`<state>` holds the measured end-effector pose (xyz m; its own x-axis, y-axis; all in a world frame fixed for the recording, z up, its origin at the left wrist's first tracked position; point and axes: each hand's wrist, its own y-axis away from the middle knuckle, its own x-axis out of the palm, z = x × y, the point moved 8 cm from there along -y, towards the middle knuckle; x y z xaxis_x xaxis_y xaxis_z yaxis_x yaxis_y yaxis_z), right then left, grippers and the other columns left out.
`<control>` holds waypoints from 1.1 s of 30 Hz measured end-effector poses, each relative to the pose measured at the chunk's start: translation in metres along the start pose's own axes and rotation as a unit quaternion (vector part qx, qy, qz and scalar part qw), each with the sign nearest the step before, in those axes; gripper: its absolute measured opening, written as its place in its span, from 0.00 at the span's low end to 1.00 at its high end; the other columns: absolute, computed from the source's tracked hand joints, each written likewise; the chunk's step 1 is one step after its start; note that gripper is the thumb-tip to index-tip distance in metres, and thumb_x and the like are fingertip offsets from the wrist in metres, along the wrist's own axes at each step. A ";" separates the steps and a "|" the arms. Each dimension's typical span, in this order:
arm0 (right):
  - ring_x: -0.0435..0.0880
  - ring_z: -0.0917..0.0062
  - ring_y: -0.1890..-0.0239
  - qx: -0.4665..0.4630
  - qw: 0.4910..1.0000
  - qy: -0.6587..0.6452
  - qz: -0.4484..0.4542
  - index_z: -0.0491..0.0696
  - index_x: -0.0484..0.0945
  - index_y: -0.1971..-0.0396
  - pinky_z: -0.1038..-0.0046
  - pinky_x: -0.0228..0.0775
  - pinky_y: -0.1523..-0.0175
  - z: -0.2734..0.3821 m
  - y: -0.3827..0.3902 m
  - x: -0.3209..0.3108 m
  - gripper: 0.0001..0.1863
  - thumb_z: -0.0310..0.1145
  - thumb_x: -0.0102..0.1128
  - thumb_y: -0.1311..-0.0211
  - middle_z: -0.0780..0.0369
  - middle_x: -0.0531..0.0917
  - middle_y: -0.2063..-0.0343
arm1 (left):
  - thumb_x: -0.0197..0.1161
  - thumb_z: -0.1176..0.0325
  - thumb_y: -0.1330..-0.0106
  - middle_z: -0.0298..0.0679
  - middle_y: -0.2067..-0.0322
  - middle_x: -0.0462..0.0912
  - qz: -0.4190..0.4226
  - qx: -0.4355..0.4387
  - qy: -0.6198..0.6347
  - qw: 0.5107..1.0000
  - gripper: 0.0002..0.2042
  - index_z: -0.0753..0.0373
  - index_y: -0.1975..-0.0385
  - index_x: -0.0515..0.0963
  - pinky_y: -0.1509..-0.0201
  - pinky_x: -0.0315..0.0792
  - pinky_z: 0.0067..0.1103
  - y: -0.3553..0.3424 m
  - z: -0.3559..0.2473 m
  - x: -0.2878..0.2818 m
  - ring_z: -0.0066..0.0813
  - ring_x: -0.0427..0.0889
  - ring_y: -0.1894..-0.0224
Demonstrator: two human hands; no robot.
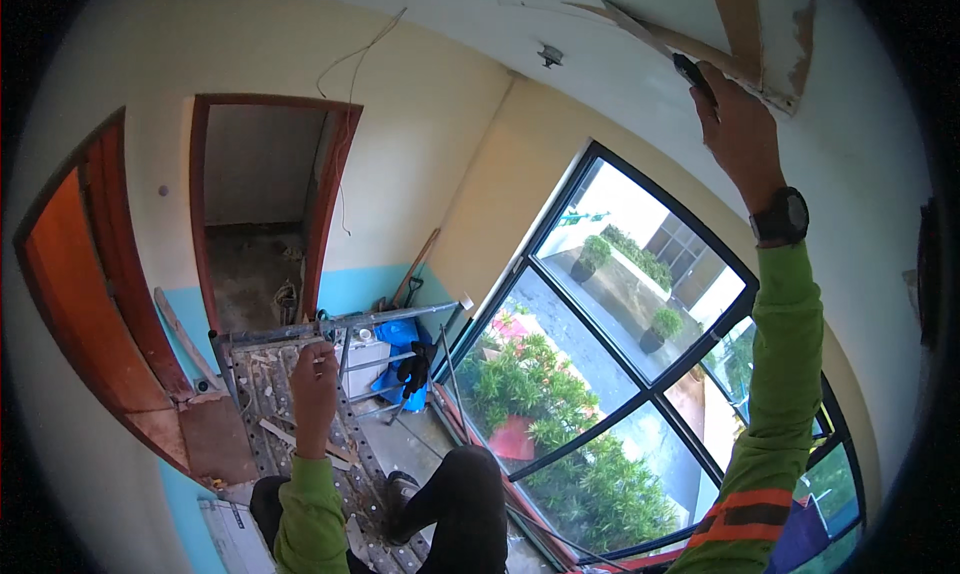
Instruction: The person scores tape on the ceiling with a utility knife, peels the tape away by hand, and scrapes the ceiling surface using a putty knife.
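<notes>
Raised to the ceiling at the upper right, my right hand (738,124) is closed round the black handle of a long tapered blade (640,29). Its teeth, if any, are too small to make out. The blade lies along the edge of a cut ceiling panel (735,19), where brown bare material shows and the edges are ragged. Lower and to the left, my left hand (314,389) is held up with curled fingers in front of a metal scaffold (290,331). What those fingers hold, if anything, is hidden.
My legs (460,509) are over a perforated scaffold platform (345,439) strewn with wood scraps. A large black-framed window (645,389) stands at right. Loose wires (355,59) hang from the ceiling. Doorways, a shovel (413,287) and blue sheeting (397,334) lie beyond.
</notes>
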<state>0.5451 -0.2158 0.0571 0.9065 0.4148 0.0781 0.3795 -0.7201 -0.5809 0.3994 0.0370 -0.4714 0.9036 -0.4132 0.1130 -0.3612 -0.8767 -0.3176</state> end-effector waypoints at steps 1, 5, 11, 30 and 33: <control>0.80 0.68 0.81 0.014 1.000 -0.016 0.005 0.49 0.71 0.50 0.68 0.75 0.77 -0.002 0.002 0.000 0.15 0.37 0.51 0.34 0.58 0.79 0.77 | 0.56 0.72 0.35 0.39 0.69 0.80 -0.006 0.010 -0.013 1.000 0.07 0.67 0.61 0.75 0.68 0.72 0.20 0.000 0.000 -0.001 0.24 0.79 0.71; 0.81 0.66 0.79 0.097 0.994 -0.022 0.045 0.50 0.71 0.51 0.65 0.76 0.76 0.010 0.006 0.003 0.14 0.38 0.51 0.34 0.57 0.79 0.78 | 0.57 0.72 0.36 0.40 0.69 0.80 -0.022 0.035 -0.065 0.997 0.07 0.67 0.61 0.75 0.66 0.72 0.21 -0.001 -0.016 -0.011 0.26 0.79 0.71; 0.80 0.66 0.82 0.138 0.990 -0.009 0.019 0.50 0.70 0.51 0.66 0.75 0.78 0.017 0.016 0.009 0.14 0.37 0.50 0.33 0.58 0.79 0.76 | 0.56 0.73 0.36 0.40 0.68 0.80 0.003 -0.011 -0.022 1.000 0.07 0.66 0.61 0.75 0.66 0.72 0.22 0.003 -0.011 -0.005 0.25 0.79 0.71; 0.83 0.68 0.75 0.013 0.999 0.025 0.024 0.51 0.72 0.49 0.70 0.78 0.71 0.009 -0.017 -0.012 0.16 0.36 0.55 0.36 0.58 0.81 0.75 | 0.56 0.73 0.37 0.43 0.65 0.79 0.042 0.060 -0.087 0.993 0.08 0.65 0.60 0.74 0.65 0.74 0.26 0.009 -0.012 0.010 0.33 0.81 0.69; 0.83 0.69 0.74 0.029 0.996 0.055 0.064 0.51 0.74 0.50 0.71 0.79 0.70 0.020 -0.027 -0.020 0.16 0.36 0.56 0.37 0.57 0.82 0.74 | 0.55 0.74 0.37 0.43 0.65 0.79 0.051 0.028 -0.087 0.995 0.08 0.65 0.60 0.74 0.63 0.74 0.26 0.007 -0.012 0.009 0.33 0.81 0.68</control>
<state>0.5130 -0.1937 0.0550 0.9628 0.2561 0.0866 0.2510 -0.7281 -0.6378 0.4022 0.0248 -0.4615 0.8913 -0.4452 -0.0856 -0.4431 -0.8156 -0.3722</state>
